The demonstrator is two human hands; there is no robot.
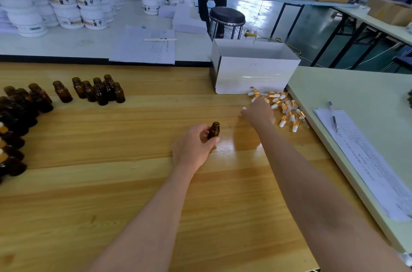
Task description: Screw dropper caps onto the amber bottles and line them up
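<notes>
Holds a bottle (215,130) upright in the left grip (196,144), fingers and thumb curled round its body, neck open and uncapped, near the middle of the worktop (133,182). Has the right grip (259,113) stretched out over the left edge of the caps (287,111), heaped on the right just near of a box (252,71). Lies palm down there, fingers bent under and mostly hidden, so cannot tell whether a cap is pinched or only touched. Looks like the fetch-a-cap step for this one bottle. Calls next for a single cap lifted clear of the heap, its glass tube aimed down into the open neck, then twisted tight while the left grip steadies the bottle. Leaves more open bottles (100,91) standing far left, and capped bottles (13,140) crowded at the left edge, probably where this one belongs once closed.
</notes>
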